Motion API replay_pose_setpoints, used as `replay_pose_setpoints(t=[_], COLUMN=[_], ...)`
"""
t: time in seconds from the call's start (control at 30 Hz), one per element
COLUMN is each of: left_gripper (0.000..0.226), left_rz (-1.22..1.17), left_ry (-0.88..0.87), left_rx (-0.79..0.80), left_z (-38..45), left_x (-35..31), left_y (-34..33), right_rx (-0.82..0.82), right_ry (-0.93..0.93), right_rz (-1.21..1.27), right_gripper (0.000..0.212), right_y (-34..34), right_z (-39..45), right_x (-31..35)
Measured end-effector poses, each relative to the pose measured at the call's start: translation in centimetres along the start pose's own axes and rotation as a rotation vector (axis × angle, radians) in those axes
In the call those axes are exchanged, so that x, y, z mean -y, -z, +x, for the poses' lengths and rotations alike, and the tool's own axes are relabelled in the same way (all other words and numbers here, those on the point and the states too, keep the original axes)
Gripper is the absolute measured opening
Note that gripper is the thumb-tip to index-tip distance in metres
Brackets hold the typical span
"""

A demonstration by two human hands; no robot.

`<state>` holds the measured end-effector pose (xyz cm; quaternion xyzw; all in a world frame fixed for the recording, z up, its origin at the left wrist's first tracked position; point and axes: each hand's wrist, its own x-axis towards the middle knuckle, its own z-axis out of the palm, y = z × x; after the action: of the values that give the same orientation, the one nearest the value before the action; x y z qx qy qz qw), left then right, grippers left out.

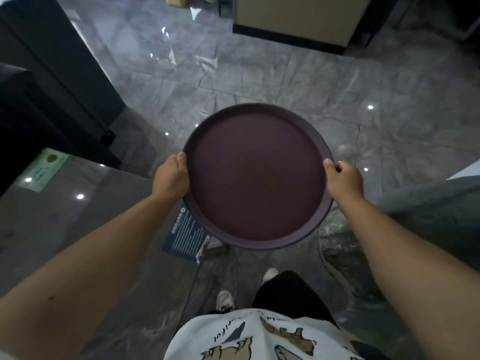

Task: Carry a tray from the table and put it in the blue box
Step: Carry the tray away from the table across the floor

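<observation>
Both hands, left (170, 178) and right (344, 179), clasp opposite rims of the empty tray (257, 175), level above the floor (259, 74): carrying step; next, finding the unseen blue box.

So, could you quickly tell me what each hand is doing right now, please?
Left hand: closed on the tray at its left rim.
Right hand: closed on the tray's right rim.
</observation>
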<state>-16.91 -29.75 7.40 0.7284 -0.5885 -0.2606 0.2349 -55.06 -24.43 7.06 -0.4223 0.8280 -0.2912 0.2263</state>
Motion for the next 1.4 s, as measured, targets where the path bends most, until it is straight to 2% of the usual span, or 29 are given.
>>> replay_pose_setpoints(t=[0.13,0.33,0.7,1.0,1.2,1.4], left_gripper=[0.046,0.046,0.045,0.046,0.047,0.048], left_rz=[0.011,-0.019,-0.129,-0.106,-0.105,-0.119], left_ry=[-0.002,0.089,0.249,0.315,0.302,0.351], left_rx=[0.011,-0.022,-0.193,-0.271,-0.296,-0.344], left_z=[4.5,11.9,24.5,39.0,49.4,58.4], left_x=[-2.6,-7.0,-13.8,-11.2,-9.0,-6.7], left_y=[-2.5,-6.4,-7.1,-4.4,0.4,4.7], right_rx=[-0.003,0.043,0.142,0.221,0.262,0.313], right_ry=[-0.017,0.036,0.243,0.313,0.315,0.388], right_rz=[-0.003,-0.031,-0.056,-0.047,-0.051,-0.069], right_gripper=[0.04,0.044,0.044,0.046,0.048,0.042], right_y=[-0.5,-1.6,-2.8,-12.7,-19.6,-26.3], right_z=[5.1,17.6,37.6,47.9,52.9,58.1], right_x=[-0.3,2.1,14.8,26.1,35.0,45.0])
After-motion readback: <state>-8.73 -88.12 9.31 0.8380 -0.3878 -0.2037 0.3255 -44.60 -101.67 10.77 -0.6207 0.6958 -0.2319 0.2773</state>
